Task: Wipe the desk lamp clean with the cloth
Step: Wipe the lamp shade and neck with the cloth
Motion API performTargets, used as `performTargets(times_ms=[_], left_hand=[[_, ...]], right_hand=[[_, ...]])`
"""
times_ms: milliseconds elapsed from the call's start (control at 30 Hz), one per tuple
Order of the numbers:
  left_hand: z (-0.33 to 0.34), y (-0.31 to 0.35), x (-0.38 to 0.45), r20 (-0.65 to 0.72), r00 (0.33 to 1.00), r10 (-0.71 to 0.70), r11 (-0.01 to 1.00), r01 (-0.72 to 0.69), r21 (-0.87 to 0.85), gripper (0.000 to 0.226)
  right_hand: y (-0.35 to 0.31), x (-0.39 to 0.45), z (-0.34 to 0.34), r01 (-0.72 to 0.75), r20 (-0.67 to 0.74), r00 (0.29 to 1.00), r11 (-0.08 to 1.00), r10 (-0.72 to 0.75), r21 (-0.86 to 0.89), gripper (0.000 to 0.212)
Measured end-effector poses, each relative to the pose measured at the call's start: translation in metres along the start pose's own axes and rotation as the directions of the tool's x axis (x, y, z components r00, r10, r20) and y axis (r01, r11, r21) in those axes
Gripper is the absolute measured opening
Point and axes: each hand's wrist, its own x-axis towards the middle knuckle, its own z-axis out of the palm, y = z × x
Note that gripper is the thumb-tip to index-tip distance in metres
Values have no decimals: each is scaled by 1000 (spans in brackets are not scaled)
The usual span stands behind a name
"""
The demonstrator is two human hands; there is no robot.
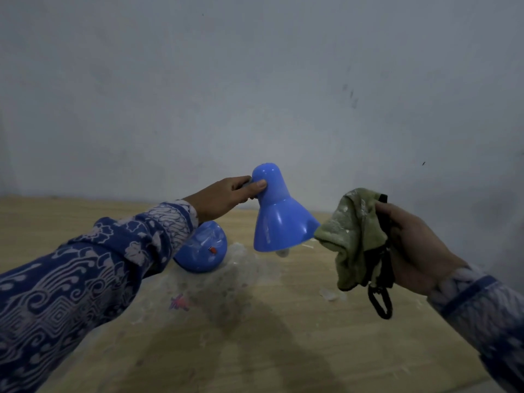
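A blue desk lamp stands on the wooden table, its cone shade pointing down and its round base with a small red switch behind my left forearm. My left hand grips the narrow top of the shade, thumb on its front. The neck of the lamp is hidden by that hand. To the right, my right hand holds a crumpled green cloth with a black loop hanging from it. The cloth's left edge hangs right beside the shade's rim; I cannot tell whether they touch.
The wooden table runs up to a plain grey wall. A clear crumpled plastic sheet with a small red and blue mark lies under and in front of the lamp base. Small white scraps lie near the cloth.
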Motion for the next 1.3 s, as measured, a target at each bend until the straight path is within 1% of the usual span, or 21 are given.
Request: performTargets(times_ms=[200, 267, 300, 367, 433, 500, 567, 600, 633, 667, 700, 733, 767, 800, 833, 933, 1000, 1100, 1200, 1233, 1300], left_hand=[[-2, 1, -2, -17, 1000, -10, 1000, 11, 21, 51], [-2, 0, -3, -19, 1000, -12, 1000, 12, 20, 48], [-2, -1, -3, -16, 1000, -15, 1000, 15, 18, 49], [-2, -2, -3, -12, 1000, -20, 1000, 20, 14, 54], [-2, -1, -4, -14, 1000, -18, 1000, 18, 12, 57], [-3, 0, -5, -18, 1000, -14, 1000, 14, 4, 61], [-4, 0, -6, -25, 1000, -11, 1000, 11, 6, 62], [-4, 0, -6, -28, 1000, -10, 1000, 10, 9, 60], [-4, -1, -6, -33, 999, -11, 1000, 11, 9, 56], [-5, -2, -6, -37, 999, -10, 1000, 11, 10, 54], [-5, -2, -6, -39, 999, -11, 1000, 12, 12, 52], [-6, -2, -6, -41, 999, -14, 1000, 14, 13, 52], [-5, -2, -6, -40, 999, -16, 1000, 16, 12, 52], [-6, -3, -6, -41, 999, -18, 1000, 19, 8, 52], [-5, -3, -5, -37, 999, -21, 1000, 21, 5, 51], [-5, -3, -6, -37, 999, -19, 1000, 19, -1, 50], [-4, -1, -5, -33, 999, -19, 1000, 19, 9, 48], [-2, 1, -3, -14, 1000, -20, 999, 20, 25, 48], [1, 3, 0, 8, 1000, -14, 999, 14, 34, 54], [2, 4, 3, 14, 1000, -7, 999, 6, 49, 55], [4, 4, 5, 11, 1000, -11, 997, 11, 70, 63]], right_hand=[[-13, -5, 0, -32, -7, 999, 993, 31, -111, 57], [-19, -3, -1, 42, -39, 998, 984, -50, -172, 44], [-21, -3, 0, 43, -30, 998, 983, -49, -179, 37], [-28, -4, 1, -44, 29, 998, 988, 49, -146, 33], [-34, -1, -4, -72, 28, 996, 966, 81, -247, 31], [-38, 3, -9, -37, -41, 999, 853, 18, -520, 27], [-40, 8, -11, 27, -20, 997, 588, -73, -809, 25], [-40, 9, -11, 49, 7, 996, 456, -94, -889, 28], [-39, 10, -9, 54, 24, 996, 380, -83, -923, 34], [-38, 11, -12, 42, 23, 998, 355, -58, -934, 41], [-36, 12, -16, -5, -10, 1000, 414, -9, -910, 49], [-34, 15, -19, -92, -80, 996, 527, 46, -845, 53], [-31, 18, -24, -167, -147, 986, 596, 83, -785, 53], [-27, 23, -29, -196, -182, 979, 623, 88, -757, 47], [-24, 25, -33, -192, -192, 979, 585, 63, -788, 40], [-20, 29, -35, -77, -88, 996, 325, -19, -943, 25], [-22, 26, -36, -17, -26, 999, 249, -32, -968, 19], [-27, 23, -32, 89, 59, 992, 288, -112, -953, 17], [-34, 21, -15, 217, 107, 956, 410, -274, -886, 25], [-38, 20, -9, 278, 138, 932, 417, -336, -866, 25], [-44, 21, 7, 381, 244, 885, 317, -396, -868, 21]])
